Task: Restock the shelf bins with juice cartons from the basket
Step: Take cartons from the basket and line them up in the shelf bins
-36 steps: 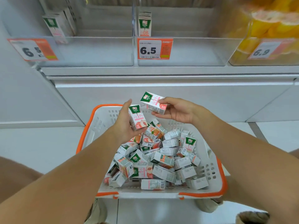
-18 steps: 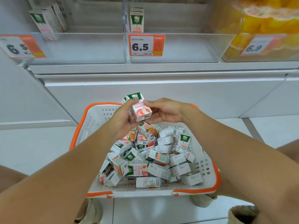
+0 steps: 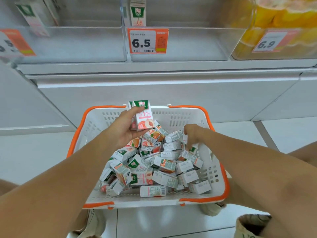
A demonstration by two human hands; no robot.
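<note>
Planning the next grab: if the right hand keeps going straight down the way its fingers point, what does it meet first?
Probably the green-and-white carton right under the right hand in the basket; contact may already exist.

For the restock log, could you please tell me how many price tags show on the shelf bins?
3: a cut-off one on the left bin, the 6.5 tag on the middle bin, the 6.9 tag on the right bin. More may lie outside view.
</note>
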